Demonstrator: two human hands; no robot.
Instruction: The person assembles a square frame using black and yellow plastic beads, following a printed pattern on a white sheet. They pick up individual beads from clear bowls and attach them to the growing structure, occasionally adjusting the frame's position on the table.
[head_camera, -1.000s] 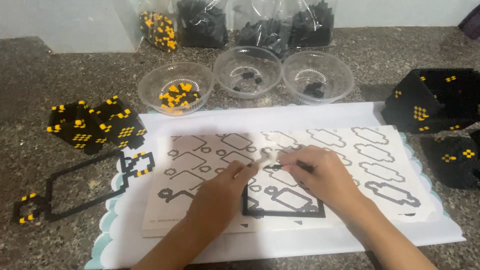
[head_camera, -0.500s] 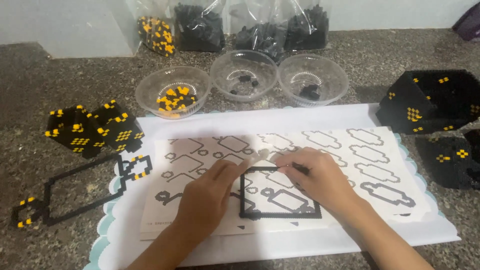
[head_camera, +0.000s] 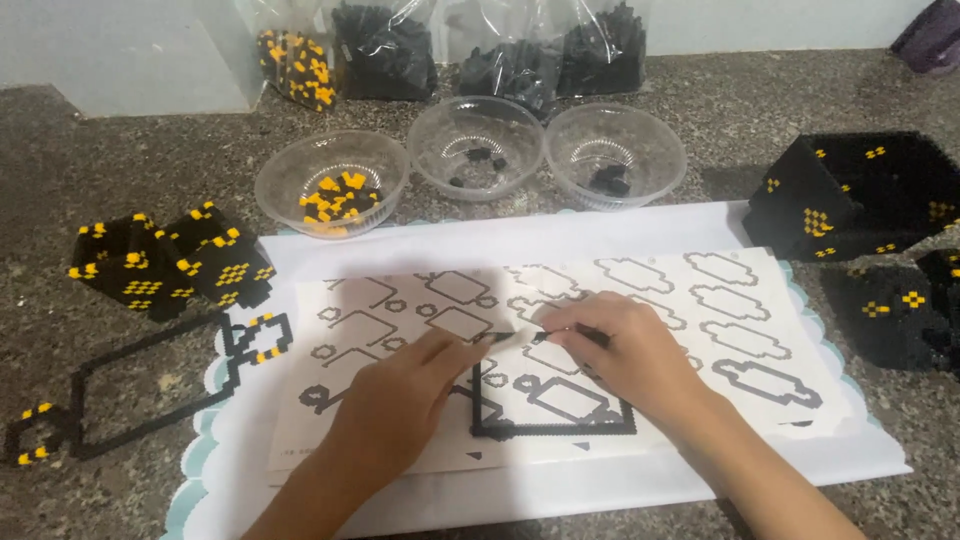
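A black square frame of small fused beads (head_camera: 553, 400) is being steadied flat on the white pattern sheet (head_camera: 400, 300), near centre, by the left hand (head_camera: 395, 400), fingers narrowly spread. A thin dark tool (head_camera: 590, 335) is being pinched by the right hand (head_camera: 640, 355), its tip kept at the frame's far edge, presumably for precise placing.

two bare forearms — no sleeves

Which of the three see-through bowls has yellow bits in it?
The leftmost clear plastic bowl holds yellow and black pieces. The middle clear bowl and the right clear bowl hold only a few black pieces.
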